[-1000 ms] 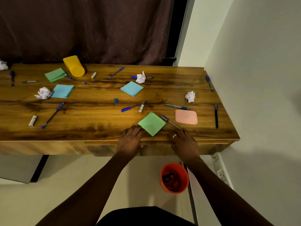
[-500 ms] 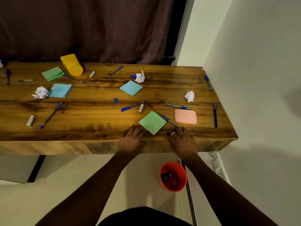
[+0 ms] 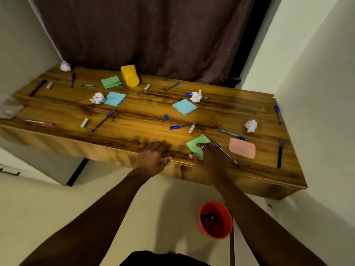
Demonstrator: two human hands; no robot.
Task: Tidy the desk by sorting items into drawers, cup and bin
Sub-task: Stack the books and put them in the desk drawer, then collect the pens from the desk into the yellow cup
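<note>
Here, my left hand lies flat and released on the front edge of the desk. My right hand grasps the green note near that edge, thumb at its near corner, fingers curled on top, beside a blue pen.

Dim warm indoor light, soft shadows on floor and wall, wide-angle edge bending, slight motion blur

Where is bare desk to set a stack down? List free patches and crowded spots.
Widest bare wood: mid-desk, between the mid-desk pen and the small blue cap. Also the back right, between the back crumpled paper and the wall-side pen. Crowded: around the right hand on the green note, and beside the yellow cup.
</note>
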